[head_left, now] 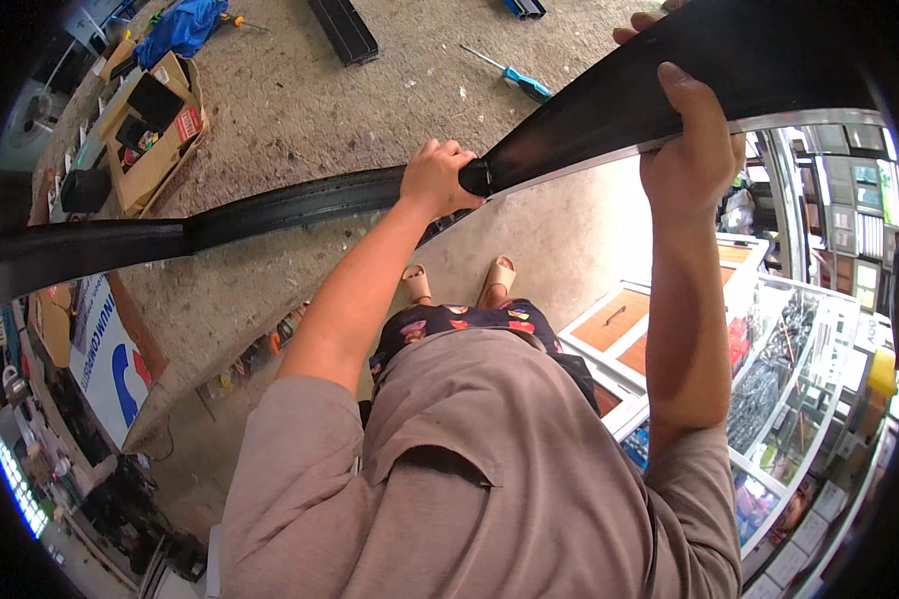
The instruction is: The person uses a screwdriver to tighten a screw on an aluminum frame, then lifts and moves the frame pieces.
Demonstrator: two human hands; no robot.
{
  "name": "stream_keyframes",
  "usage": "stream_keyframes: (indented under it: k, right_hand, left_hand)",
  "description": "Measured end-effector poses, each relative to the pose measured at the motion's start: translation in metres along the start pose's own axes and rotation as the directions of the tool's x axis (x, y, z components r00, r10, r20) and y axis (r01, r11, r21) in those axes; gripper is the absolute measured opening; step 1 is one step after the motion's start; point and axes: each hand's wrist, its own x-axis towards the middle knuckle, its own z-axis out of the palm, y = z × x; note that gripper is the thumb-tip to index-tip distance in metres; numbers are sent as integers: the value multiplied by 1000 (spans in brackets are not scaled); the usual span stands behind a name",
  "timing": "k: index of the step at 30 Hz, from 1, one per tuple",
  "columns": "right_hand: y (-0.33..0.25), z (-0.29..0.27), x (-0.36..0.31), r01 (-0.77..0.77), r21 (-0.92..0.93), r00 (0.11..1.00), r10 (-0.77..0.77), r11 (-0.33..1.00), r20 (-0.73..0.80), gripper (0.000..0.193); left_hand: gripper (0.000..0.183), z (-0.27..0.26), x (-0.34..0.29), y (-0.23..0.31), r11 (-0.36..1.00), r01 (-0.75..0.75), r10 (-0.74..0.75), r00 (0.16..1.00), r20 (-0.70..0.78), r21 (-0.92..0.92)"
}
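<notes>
A long black metal profile (300, 205) stretches across in front of me from the far left to a dark joint piece (476, 178) near the middle. Beyond that joint a wider black profile (589, 115) rises to the upper right, with a pale strip along its near edge. My left hand (438, 180) is closed around the profile right beside the joint. The wider length is gripped by my right hand (694, 135), thumb lying on its black face. Fingertips (634, 27) show past its far edge, and the rest of those fingers is hidden behind it.
On the worn floor or bench surface lie a blue-handled screwdriver (524, 83), another black profile (345, 30), a blue cloth (180, 32) and an open cardboard box (155, 135) with parts. White-framed panels (619, 319) and a glass display case (794, 369) stand at right.
</notes>
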Motion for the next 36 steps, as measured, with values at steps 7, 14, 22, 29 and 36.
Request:
stream_keyframes:
  k: [7,14,22,29,36]
  right_hand:
    - [14,-21,17,-73,0,988,73,997,134,56]
    - [16,-43,10,-123,-188,929,180,974,323,57]
    - [50,-20,9,-127,-130,925,165,983,343,104]
    - [84,-50,-5,3,-125,877,58,992,477,116]
    - [107,-90,7,51,-403,617,289,914,732,91]
  left_hand:
    - [83,-10,-35,-9,1000,8,-5,981,-193,15]
    - [107,-180,-184,-109,910,289,-335,90,-938,-297]
    - [78,-349,-234,-197,815,280,-562,167,-810,-508]
    - [74,-411,-259,-229,599,308,-801,225,-555,-739]
    - [61,-400,-284,-259,535,486,-834,175,-523,-691]
